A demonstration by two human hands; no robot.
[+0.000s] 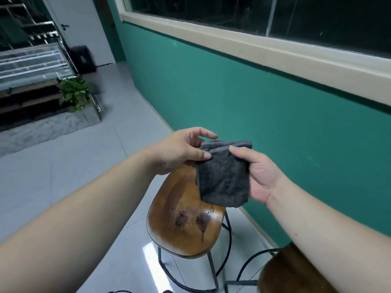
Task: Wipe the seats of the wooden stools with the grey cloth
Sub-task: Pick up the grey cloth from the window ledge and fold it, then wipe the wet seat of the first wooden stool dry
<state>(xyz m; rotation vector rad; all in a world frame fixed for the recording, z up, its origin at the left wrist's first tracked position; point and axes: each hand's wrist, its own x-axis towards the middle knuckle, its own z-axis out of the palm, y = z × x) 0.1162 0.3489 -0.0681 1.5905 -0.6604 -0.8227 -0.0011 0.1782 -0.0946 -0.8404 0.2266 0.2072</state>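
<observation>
Cloth folding comes first: grey cloth [224,176] hangs above the near stool [186,220], left hand [179,151] and right hand [260,176] fingers pinching its top edge; square it before wiping the wet seat

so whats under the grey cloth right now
The wooden stool seat, wet with droplets and dark patches. Both the left hand and the right hand hold the grey cloth above it; the cloth hides the seat's far edge.

Head camera looks steeply down, close over a stool [186,218], seemingly tilted.
</observation>
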